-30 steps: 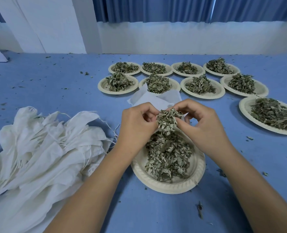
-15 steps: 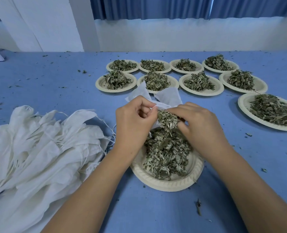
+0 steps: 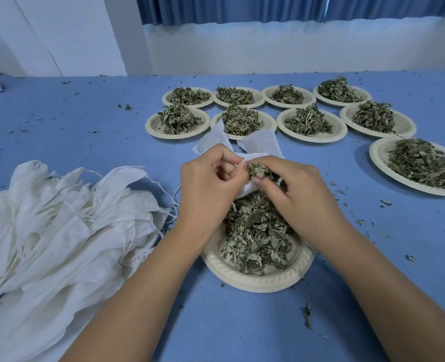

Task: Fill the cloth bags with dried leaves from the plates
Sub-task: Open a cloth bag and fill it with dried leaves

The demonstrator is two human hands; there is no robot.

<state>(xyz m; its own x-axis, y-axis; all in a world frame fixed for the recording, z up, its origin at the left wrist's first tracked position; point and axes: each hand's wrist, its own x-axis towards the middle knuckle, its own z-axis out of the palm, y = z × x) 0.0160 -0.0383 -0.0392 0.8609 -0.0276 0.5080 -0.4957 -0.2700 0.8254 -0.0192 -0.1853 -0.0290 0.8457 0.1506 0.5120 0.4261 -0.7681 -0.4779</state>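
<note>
Above the near plate (image 3: pixel 258 282), a cloth bag (image 3: pixel 262 143) is pinched at its mouth by the grip of the left hand (image 3: pixel 208 184), while a clump of dried leaves (image 3: pixel 259 170) is clamped in the grip of the right hand (image 3: pixel 302 194) at that opening. Nine heaped plates (image 3: pixel 310 138) are set farther back on the tabletop (image 3: pixel 85 121), and empty bags (image 3: pixel 59 218) are piled at the left.

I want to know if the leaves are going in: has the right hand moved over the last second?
Yes. Judged against the near plate, the right hand, pinching leaves, has shifted left toward the left hand and the bag it holds.
</note>
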